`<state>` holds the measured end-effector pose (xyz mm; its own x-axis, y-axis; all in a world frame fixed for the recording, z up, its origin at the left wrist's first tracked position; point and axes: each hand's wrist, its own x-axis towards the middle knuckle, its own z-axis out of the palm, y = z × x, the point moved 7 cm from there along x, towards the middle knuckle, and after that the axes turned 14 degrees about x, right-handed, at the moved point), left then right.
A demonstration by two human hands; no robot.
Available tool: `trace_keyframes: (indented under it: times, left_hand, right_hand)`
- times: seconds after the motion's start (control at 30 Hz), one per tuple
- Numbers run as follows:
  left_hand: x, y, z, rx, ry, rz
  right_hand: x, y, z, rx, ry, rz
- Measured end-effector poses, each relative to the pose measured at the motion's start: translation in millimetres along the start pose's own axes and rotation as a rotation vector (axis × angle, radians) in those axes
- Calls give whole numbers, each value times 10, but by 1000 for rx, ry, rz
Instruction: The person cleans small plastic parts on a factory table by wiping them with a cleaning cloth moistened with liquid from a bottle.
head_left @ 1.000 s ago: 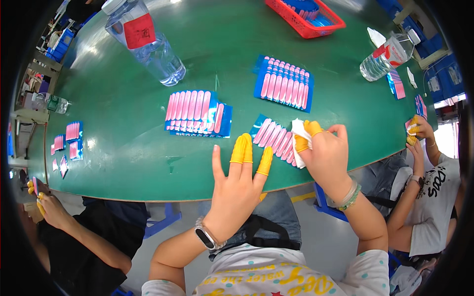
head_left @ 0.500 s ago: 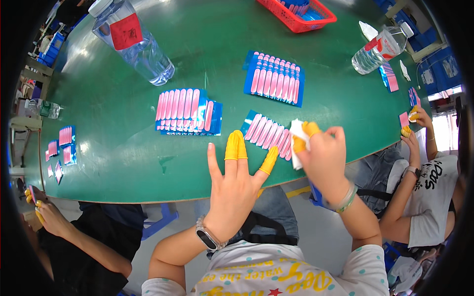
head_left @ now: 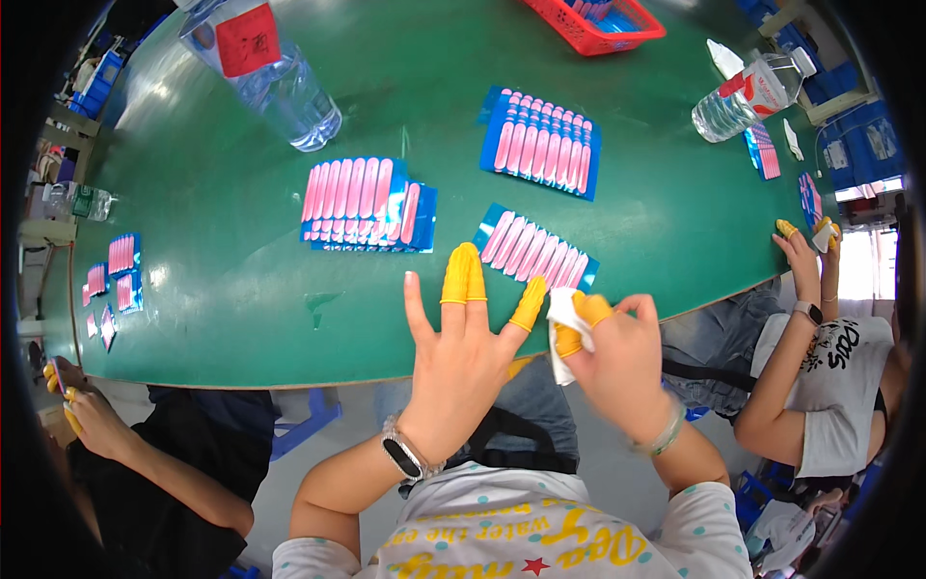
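A blue sheet with a row of pink rounded strips (head_left: 535,253) lies slanted on the green table (head_left: 241,328) before me. My left hand (head_left: 446,372), with yellow finger cots on several fingers, is spread flat, its fingertips at the sheet's near left edge. My right hand (head_left: 622,362), also in yellow finger cots, pinches a folded white wipe (head_left: 562,307) close to the sheet's near right side. Part of the wipe is hidden by the fingers. A stack of similar sheets (head_left: 352,203) lies beyond my left hand, and another stack (head_left: 542,145) lies farther back.
Clear bottles stand at the back left (head_left: 289,96) and right (head_left: 723,108). A red basket (head_left: 588,39) holds more sheets at the far edge. Co-workers sit on both sides; a person's hands (head_left: 805,251) hold a white wipe at right. Small sheets (head_left: 122,256) lie at left.
My right hand has moved with the wipe toward me and slightly left, off the sheet's right end, uncovering the strips there. My left hand stays nearly in place.
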<state>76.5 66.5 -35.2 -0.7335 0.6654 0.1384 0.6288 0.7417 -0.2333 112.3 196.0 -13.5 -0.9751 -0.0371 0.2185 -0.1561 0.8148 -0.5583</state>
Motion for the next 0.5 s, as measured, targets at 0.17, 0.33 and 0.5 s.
trace_keyframes:
  times: [0.17, 0.33, 0.5]
  left_hand:
    - [-135, -221, -38, -295, 80, -67]
    - [-234, -962, -103, -162, 181, -401]
    - [-366, -1359, 98, -98, 117, -542]
  right_hand:
    - [95, 230, -146, 214, 48, 143]
    - [152, 480, -96, 495, 178, 338]
    - [219, 580, 60, 535, 192, 289]
